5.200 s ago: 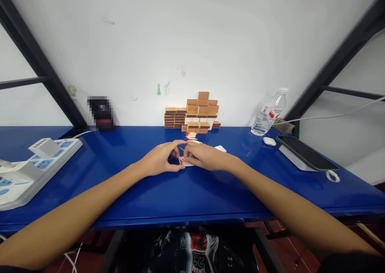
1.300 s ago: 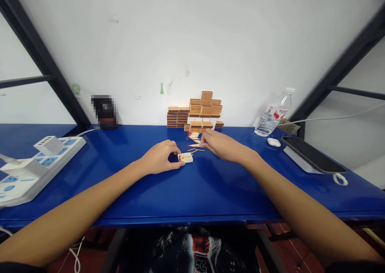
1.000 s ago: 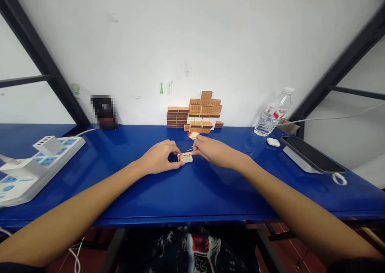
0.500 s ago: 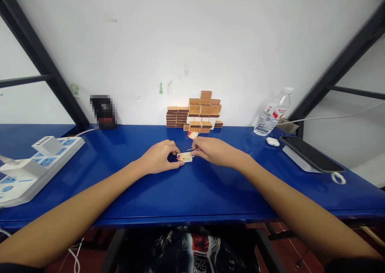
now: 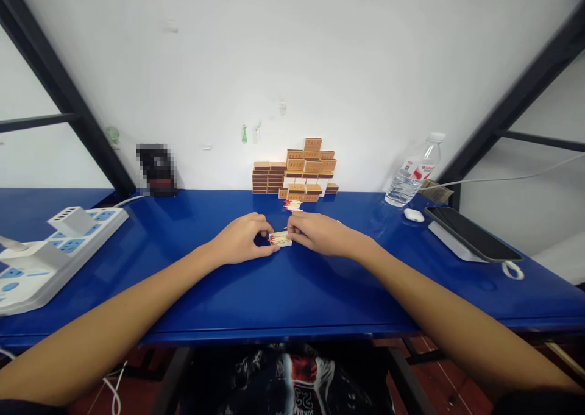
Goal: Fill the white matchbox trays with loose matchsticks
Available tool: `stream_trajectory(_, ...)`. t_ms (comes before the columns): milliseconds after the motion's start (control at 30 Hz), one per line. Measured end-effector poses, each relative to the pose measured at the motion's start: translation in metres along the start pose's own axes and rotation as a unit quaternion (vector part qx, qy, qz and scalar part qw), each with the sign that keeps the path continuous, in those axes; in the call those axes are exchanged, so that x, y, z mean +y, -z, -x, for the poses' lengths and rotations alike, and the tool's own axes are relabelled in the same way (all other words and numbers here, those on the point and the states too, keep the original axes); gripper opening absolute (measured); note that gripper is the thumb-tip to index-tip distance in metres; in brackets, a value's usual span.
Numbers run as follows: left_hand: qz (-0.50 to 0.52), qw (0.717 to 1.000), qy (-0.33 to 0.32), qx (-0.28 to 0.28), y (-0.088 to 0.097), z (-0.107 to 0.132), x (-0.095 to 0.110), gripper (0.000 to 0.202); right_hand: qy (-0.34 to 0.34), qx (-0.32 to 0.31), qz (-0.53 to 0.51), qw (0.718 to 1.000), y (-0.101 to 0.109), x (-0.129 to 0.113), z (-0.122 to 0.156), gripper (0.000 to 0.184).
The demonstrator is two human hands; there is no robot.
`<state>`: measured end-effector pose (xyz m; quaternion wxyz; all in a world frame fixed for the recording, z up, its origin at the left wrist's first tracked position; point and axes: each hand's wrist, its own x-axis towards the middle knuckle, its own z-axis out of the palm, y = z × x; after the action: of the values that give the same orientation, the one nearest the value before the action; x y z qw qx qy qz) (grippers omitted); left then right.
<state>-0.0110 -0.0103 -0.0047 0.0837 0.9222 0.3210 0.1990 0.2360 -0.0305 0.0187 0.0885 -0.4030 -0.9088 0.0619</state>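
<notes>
A small white matchbox tray [image 5: 282, 244] lies on the blue table, filled with red-tipped matches [image 5: 279, 238]. My left hand [image 5: 242, 238] curls around its left end, thumb along the near side and fingers at the far corner. At the opposite end, my right hand [image 5: 322, 233] has thumb and fingers pinched together over the tray's edge, by the match ends. What that pinch holds is hidden. One red match head shows just beyond the tray, beside the right fingertips. Behind the hands is a loose pile of matches [image 5: 293, 205], heads pointing left.
Stacked matchboxes [image 5: 297, 166] stand against the wall. At right are a water bottle [image 5: 414, 170], a white earbud case [image 5: 414, 216] and a phone [image 5: 473, 233] on a stand. A power strip [image 5: 98, 239] with plugged-in chargers occupies the left side.
My right hand has shifted slightly left, its fingertips now closer over the tray's right end. The left hand and tray have stayed in place.
</notes>
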Motion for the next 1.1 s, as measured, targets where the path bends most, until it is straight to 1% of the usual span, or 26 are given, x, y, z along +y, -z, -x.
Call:
stream_trajectory(133,-0.006,1.0,-0.005,0.001,0.0,0.0,0.0,0.027,0.005,0.01,-0.012,1.0,-0.002,-0.004,0.001,0.003)
stream_trajectory(267,-0.003,1.0,-0.002,0.0,0.001,0.0,0.001,0.028,-0.007,0.03,-0.018,0.999,-0.005,-0.007,0.0,0.007)
stream_trajectory(333,0.0,1.0,0.0,0.001,0.001,0.0,0.002,0.027,-0.015,0.029,-0.021,0.999,-0.007,-0.007,-0.002,0.004)
stream_trajectory(467,-0.003,1.0,-0.001,-0.001,0.001,0.0,0.001,0.026,-0.014,0.027,-0.043,0.999,-0.011,-0.006,-0.006,0.009)
stream_trajectory(633,-0.008,1.0,-0.004,-0.005,0.001,0.0,0.001,0.029,-0.029,0.033,-0.058,0.997,-0.011,-0.002,-0.008,0.009)
stream_trajectory(933,-0.008,1.0,0.006,-0.013,0.002,0.0,0.002,0.028,-0.027,0.043,-0.045,0.998,-0.012,0.0,-0.007,0.007)
stream_trajectory(1100,-0.009,1.0,0.002,-0.009,0.001,0.0,0.002,0.029,-0.035,0.032,-0.038,0.998,-0.012,0.001,-0.009,0.006)
